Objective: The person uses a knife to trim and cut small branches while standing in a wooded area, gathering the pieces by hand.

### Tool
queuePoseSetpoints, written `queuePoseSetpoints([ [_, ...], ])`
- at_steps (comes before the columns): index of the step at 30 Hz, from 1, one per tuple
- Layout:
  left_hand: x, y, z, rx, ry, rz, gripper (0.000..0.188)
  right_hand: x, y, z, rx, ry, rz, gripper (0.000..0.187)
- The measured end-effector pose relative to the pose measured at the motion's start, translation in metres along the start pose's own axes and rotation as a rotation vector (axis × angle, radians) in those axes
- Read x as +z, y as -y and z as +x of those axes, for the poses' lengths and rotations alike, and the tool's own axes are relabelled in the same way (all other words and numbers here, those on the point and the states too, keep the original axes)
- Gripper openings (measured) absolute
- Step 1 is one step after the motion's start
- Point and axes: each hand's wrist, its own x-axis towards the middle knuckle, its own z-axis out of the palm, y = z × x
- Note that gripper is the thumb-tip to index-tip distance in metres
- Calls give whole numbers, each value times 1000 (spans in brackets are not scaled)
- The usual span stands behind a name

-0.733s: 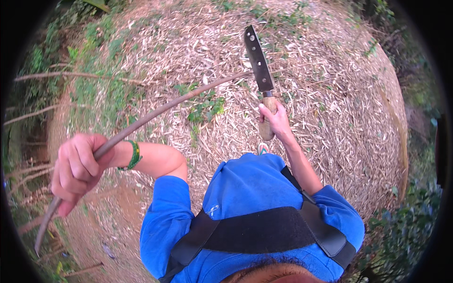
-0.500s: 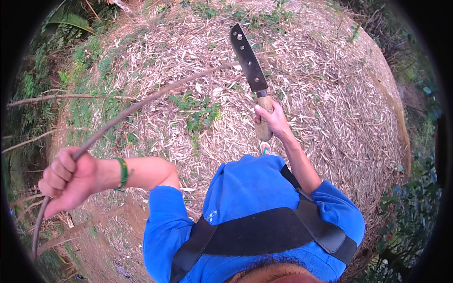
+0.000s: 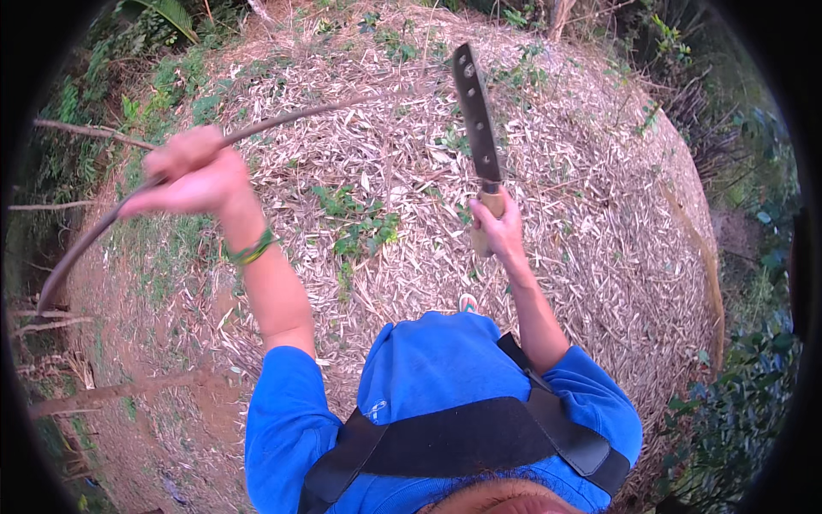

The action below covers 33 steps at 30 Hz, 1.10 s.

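A low green plant [image 3: 364, 224] grows out of the pale, dry litter [image 3: 591, 197]. To the left of the plant and a little beyond it, the left hand [image 3: 195, 176], blurred, has its fingers curled closed around a brown stick [image 3: 287, 121]. The stick bows from well left of the plant to a blurred far end beyond it; exactly where it stops, I cannot tell. A green-and-yellow band [image 3: 253, 248] circles the left wrist, left of the plant. To the plant's right, the right hand [image 3: 503, 227] has its fingers wrapped around the wooden handle of a knife [image 3: 478, 120], whose dark, holed blade points away, farther out than the plant and apart from the stick. A sandalled foot [image 3: 467, 303] shows nearer than the plant, to its right.
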Motion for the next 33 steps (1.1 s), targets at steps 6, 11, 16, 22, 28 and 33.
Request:
queuePoseSetpoints([
  [6, -20, 85, -44, -290, 44, -118, 73, -1, -50, 19, 132, -14, -238, 23],
  [11, -12, 67, -24, -228, 97, -133, 74, 4, 112, 83, -253, -16, -220, 25],
  [16, 30, 82, -17, -235, 208, -267, 76, -20, 270, 93, -1119, -281, -15, 10],
  [22, 57, 125, -56, -141, 245, 233, 69, 16, -64, 91, -125, -307, -441, 22],
  [28, 21, 120, -62, -426, 44, 84, 66, 8, -164, 12, 115, 114, -419, 20],
  [33, 30, 65, -28, -387, 291, -262, 67, 5, -90, 37, 478, 95, 125, 9],
])
